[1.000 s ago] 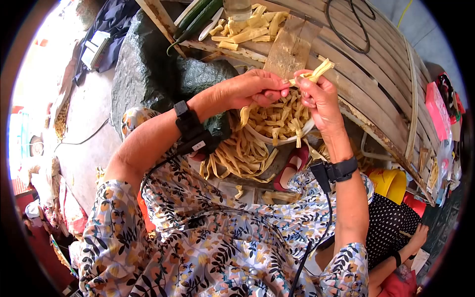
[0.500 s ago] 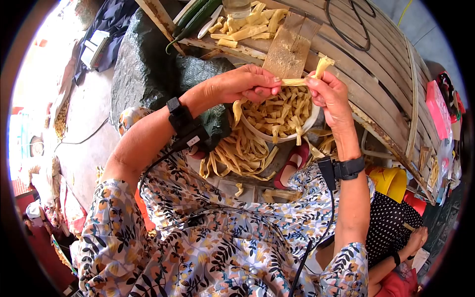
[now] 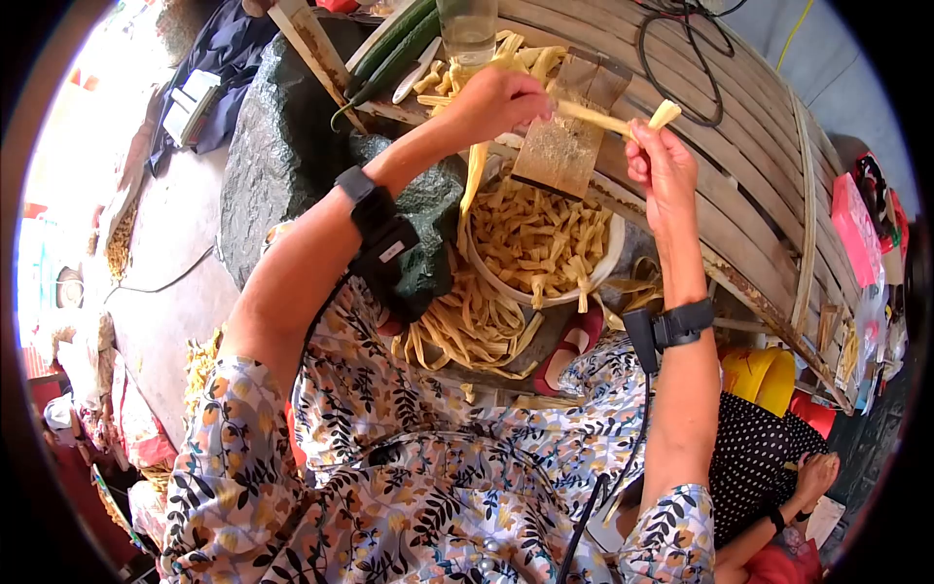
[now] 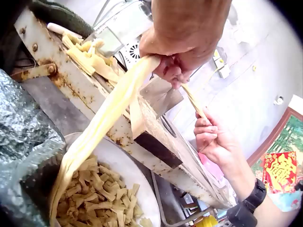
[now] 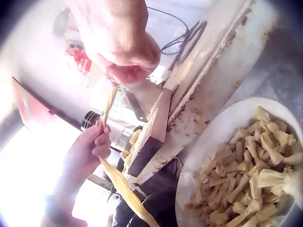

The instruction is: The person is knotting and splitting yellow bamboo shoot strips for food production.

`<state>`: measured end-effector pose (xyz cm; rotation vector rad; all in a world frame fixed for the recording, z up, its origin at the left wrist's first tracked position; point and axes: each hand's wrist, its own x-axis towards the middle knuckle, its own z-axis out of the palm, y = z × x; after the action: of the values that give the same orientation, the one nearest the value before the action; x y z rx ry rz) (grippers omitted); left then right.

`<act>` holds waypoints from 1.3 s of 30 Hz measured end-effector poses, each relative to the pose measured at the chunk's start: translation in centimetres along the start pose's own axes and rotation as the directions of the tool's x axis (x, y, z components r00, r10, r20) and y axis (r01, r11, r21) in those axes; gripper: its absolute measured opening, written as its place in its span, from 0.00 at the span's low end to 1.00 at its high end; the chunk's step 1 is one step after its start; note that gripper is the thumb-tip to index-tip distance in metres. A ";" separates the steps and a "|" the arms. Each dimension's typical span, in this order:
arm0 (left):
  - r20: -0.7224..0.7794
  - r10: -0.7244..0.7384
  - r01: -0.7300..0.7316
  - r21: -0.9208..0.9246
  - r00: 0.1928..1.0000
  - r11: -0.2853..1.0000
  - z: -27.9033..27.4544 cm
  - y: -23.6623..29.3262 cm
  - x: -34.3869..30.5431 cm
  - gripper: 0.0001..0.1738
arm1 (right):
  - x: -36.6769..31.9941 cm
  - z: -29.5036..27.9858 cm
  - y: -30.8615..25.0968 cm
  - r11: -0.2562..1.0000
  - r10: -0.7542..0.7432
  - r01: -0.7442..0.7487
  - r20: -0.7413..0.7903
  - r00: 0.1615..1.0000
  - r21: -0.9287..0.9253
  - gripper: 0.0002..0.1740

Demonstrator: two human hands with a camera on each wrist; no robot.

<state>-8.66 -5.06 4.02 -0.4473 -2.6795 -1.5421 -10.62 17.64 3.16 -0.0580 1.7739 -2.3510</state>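
Note:
A pale yellow fibrous strip [image 3: 595, 119] is stretched between my two hands, above the wooden board [image 3: 559, 161]. My left hand [image 3: 501, 102] grips it, and its long tail [image 4: 102, 120] hangs from that hand down to the white bucket [image 4: 139, 177]. At the other end my right hand [image 3: 664, 165] pinches the strip, with a short flared end [image 3: 665, 114] sticking out past the fingers. Below, the bucket holds many short knotted yellow pieces [image 5: 246, 175]. In the right wrist view a dark metal blade [image 5: 135, 105] stands by the board, near the strip.
Loose long strips [image 3: 472, 326] lie beside the bucket. On the slatted wooden bench [image 3: 739, 180] are cut yellow pieces [image 3: 433, 86], a glass jar [image 3: 469, 34], cucumbers [image 3: 394, 58] and a black cable [image 3: 647, 58]. Dark green plastic sheeting [image 3: 277, 175] is at left; another person's hand [image 3: 817, 477] shows right.
Both hands have moved up and away from over the bucket toward the board. They were close together at a folded end and are now farther apart, with the strip drawn out between them.

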 end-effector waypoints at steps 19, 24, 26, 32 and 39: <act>-0.281 0.007 0.042 0.168 0.960 0.985 0.8 -5.5 3.2 0.12 | 4.6 0.4 3.5 0.989 -0.051 0.031 -0.134 0.990 -0.145 0.09; -0.134 -0.137 0.117 -0.150 0.981 0.982 -0.5 -2.5 0.8 0.13 | 1.8 -1.0 1.1 0.982 -0.013 -0.008 -0.108 0.994 -0.190 0.11; 0.026 -0.163 0.163 -0.312 0.986 0.936 -0.1 -2.2 -0.6 0.14 | -0.1 -1.5 0.7 0.974 0.088 -0.098 -0.058 0.994 -0.202 0.15; 0.320 -0.095 0.257 -0.514 0.942 0.818 2.0 0.1 -3.3 0.15 | -3.9 -2.1 1.2 0.909 0.243 -0.174 0.142 0.960 -0.380 0.19; 0.405 -0.112 0.309 -0.465 0.908 0.829 2.4 0.1 -4.5 0.14 | -5.3 -3.9 1.4 0.768 0.300 -0.136 0.164 0.940 -0.626 0.14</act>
<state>-3.96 -4.01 2.14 -0.4911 -2.5822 -2.5067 -5.85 21.94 1.16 -0.2212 2.1786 -1.4498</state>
